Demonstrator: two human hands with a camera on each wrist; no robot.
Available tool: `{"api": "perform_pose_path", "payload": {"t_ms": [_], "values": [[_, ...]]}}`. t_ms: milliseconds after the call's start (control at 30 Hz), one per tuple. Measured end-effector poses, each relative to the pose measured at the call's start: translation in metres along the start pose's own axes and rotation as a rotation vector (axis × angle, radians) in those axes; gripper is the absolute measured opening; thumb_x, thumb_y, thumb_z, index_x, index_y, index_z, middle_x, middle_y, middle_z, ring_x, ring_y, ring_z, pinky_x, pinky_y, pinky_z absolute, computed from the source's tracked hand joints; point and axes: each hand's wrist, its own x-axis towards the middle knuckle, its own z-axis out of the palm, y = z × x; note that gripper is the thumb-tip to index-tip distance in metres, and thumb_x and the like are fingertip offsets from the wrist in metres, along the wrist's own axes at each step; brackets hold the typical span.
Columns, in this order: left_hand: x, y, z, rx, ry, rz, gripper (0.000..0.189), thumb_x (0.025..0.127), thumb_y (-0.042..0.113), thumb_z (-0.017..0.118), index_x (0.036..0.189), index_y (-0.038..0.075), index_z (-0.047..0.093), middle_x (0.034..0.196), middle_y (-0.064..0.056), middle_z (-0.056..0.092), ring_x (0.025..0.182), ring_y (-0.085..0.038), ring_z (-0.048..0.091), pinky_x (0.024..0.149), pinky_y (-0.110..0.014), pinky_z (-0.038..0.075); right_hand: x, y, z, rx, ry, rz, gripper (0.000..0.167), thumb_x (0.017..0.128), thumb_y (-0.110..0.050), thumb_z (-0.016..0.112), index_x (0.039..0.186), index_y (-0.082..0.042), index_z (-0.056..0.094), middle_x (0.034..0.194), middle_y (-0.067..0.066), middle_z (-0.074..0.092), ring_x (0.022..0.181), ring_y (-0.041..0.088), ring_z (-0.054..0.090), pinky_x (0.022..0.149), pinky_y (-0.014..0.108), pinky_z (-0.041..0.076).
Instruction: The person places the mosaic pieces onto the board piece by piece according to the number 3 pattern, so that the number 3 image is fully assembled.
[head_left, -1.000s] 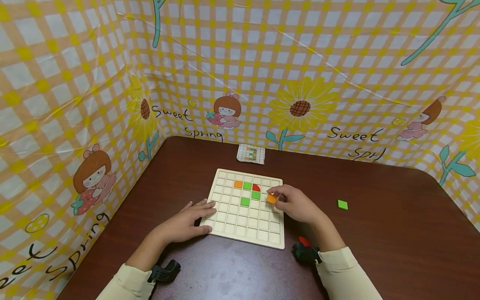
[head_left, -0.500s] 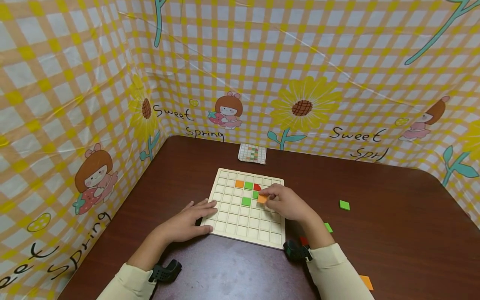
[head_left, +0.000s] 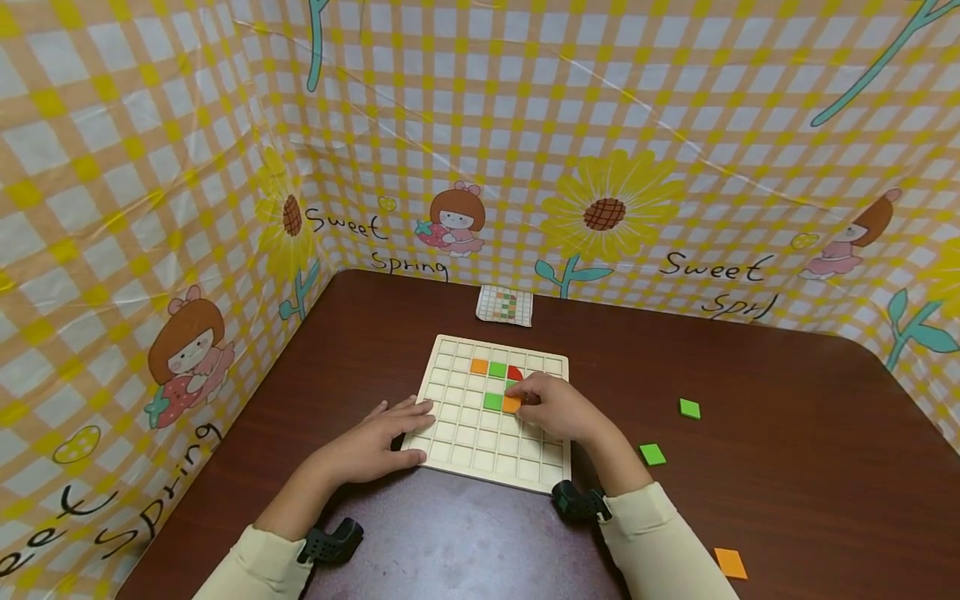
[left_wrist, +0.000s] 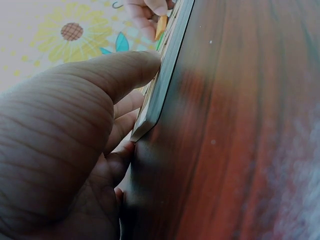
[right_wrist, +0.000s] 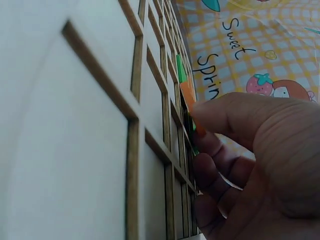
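A pale wooden grid board lies on the table. My right hand pinches an orange square tile over a cell in the board's middle. In the right wrist view that orange tile tilts at the cell, thumb on its edge. A green tile sits just left of it. Another orange tile, a green tile and a red quarter-round tile form a row farther back. My fingers partly cover one more green tile. My left hand rests with extended fingers on the board's left edge.
Two loose green tiles lie on the table right of the board. A loose orange tile is near the right sleeve. A pattern card with a coloured grid lies behind the board, before the checked cloth wall.
My right hand has carried the orange tile leftward and lowered it beside the green tile. A loose green and an orange tile have come out from behind the right arm. The left hand stays put.
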Motion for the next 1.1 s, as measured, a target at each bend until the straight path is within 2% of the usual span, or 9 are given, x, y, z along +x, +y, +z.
{"api": "perform_pose_path", "payload": {"t_ms": [133, 267, 433, 600, 700, 833, 967, 1100], "values": [[0.0, 0.0, 0.0, -0.009, 0.002, 0.003, 0.058, 0.097, 0.029, 0.066, 0.146, 0.003, 0.049, 0.157, -0.009, 0.036, 0.148, -0.032, 0.021, 0.116, -0.061, 0.006, 0.0, 0.002, 0.001, -0.025, 0.007, -0.017, 0.025, 0.092, -0.003, 0.064, 0.116, -0.004, 0.07, 0.107, 0.005, 0.062, 0.087, 0.019, 0.055, 0.076, 0.036, 0.047], [0.0, 0.001, -0.001, -0.009, -0.001, 0.005, 0.057, 0.098, 0.03, 0.065, 0.146, 0.003, 0.049, 0.157, -0.01, 0.036, 0.148, -0.033, 0.021, 0.116, -0.061, 0.007, 0.0, 0.003, 0.001, -0.029, 0.012, -0.025, 0.026, 0.091, -0.002, 0.063, 0.116, -0.004, 0.069, 0.102, 0.004, 0.062, 0.087, 0.018, 0.056, 0.077, 0.036, 0.048], [0.0, 0.001, -0.001, -0.011, -0.007, 0.001, 0.057, 0.098, 0.029, 0.065, 0.146, 0.003, 0.049, 0.157, -0.01, 0.036, 0.148, -0.033, 0.02, 0.116, -0.061, 0.005, 0.0, 0.003, 0.001, -0.034, 0.017, -0.027, 0.026, 0.091, -0.001, 0.062, 0.116, -0.004, 0.068, 0.106, 0.005, 0.062, 0.091, 0.019, 0.057, 0.08, 0.037, 0.048], [0.0, 0.002, -0.001, -0.007, -0.011, 0.001, 0.057, 0.098, 0.028, 0.065, 0.147, 0.004, 0.048, 0.158, -0.009, 0.035, 0.149, -0.032, 0.019, 0.116, -0.061, 0.004, -0.004, 0.003, -0.005, -0.009, 0.03, -0.02, 0.025, 0.095, -0.005, 0.061, 0.119, -0.004, 0.067, 0.11, 0.007, 0.062, 0.092, 0.02, 0.057, 0.077, 0.037, 0.05], [0.0, 0.002, -0.001, -0.011, -0.015, -0.006, 0.058, 0.098, 0.027, 0.066, 0.147, 0.004, 0.047, 0.158, -0.008, 0.034, 0.149, -0.031, 0.018, 0.117, -0.06, 0.003, -0.011, 0.006, -0.015, 0.005, 0.06, -0.004, 0.025, 0.098, -0.009, 0.061, 0.122, -0.005, 0.066, 0.114, 0.009, 0.063, 0.095, 0.023, 0.058, 0.073, 0.036, 0.051], [0.0, 0.002, 0.0, -0.017, -0.013, 0.0, 0.058, 0.097, 0.026, 0.066, 0.147, 0.004, 0.047, 0.158, -0.009, 0.034, 0.149, -0.031, 0.019, 0.117, -0.06, 0.003, -0.024, 0.019, -0.035, 0.009, 0.135, 0.016, 0.026, 0.098, -0.011, 0.062, 0.123, -0.004, 0.064, 0.119, 0.012, 0.06, 0.101, 0.026, 0.056, 0.078, 0.039, 0.05], [0.0, 0.001, 0.001, -0.02, -0.007, 0.011, 0.057, 0.098, 0.027, 0.066, 0.147, 0.003, 0.048, 0.157, -0.01, 0.035, 0.149, -0.033, 0.02, 0.116, -0.062, 0.004, -0.043, 0.036, -0.059, -0.02, 0.195, 0.045, 0.027, 0.099, -0.016, 0.062, 0.123, -0.003, 0.063, 0.119, 0.013, 0.059, 0.104, 0.028, 0.055, 0.083, 0.042, 0.048], [0.0, 0.002, 0.0, -0.025, -0.01, 0.005, 0.058, 0.097, 0.028, 0.066, 0.147, 0.004, 0.048, 0.158, -0.009, 0.035, 0.149, -0.032, 0.019, 0.116, -0.06, 0.003, -0.066, 0.053, -0.082, -0.085, 0.222, 0.075, 0.031, 0.101, -0.022, 0.061, 0.125, -0.003, 0.062, 0.123, 0.015, 0.058, 0.109, 0.032, 0.055, 0.086, 0.046, 0.048]]}}
